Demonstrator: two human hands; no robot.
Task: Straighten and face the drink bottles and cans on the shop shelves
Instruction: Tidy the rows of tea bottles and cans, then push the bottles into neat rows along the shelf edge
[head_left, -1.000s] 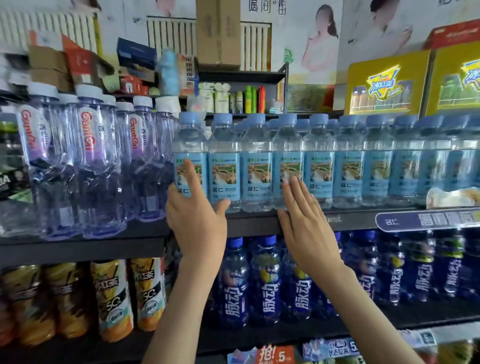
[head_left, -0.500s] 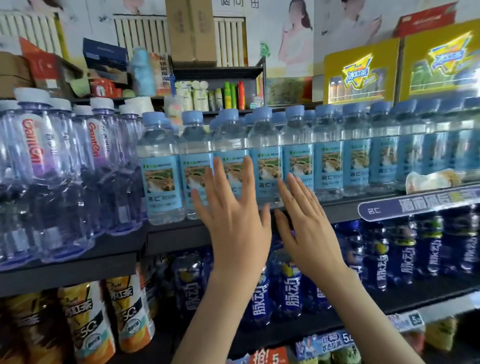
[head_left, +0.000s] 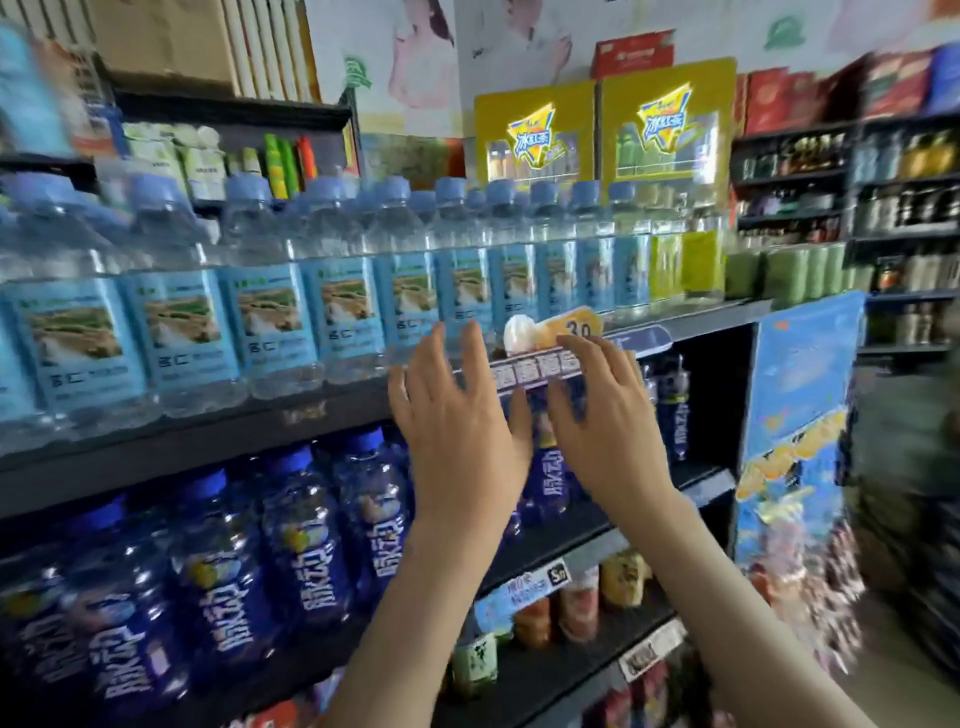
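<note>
A long row of clear water bottles with light blue labels and caps (head_left: 270, 317) stands along the upper dark shelf (head_left: 218, 441), labels facing out. On the shelf below stand dark blue drink bottles (head_left: 306, 540). My left hand (head_left: 457, 431) and my right hand (head_left: 602, 415) are raised side by side in front of the shelf edge, fingers straight and spread, holding nothing. Their fingertips lie near the purple price strip (head_left: 535, 371) under the right part of the water row. Whether they touch it is unclear.
Yellow-green bottles (head_left: 680, 265) end the water row at right. Yellow display boxes (head_left: 535, 135) stand on top. A blue poster panel (head_left: 800, 415) covers the shelf end; more dark shelving (head_left: 883, 208) lies far right. Small bottles (head_left: 582, 603) fill the lower shelf.
The view has swung right along the shelf. Both hands moved right together, from the left part of the water row to the price strip near its right end, still empty.
</note>
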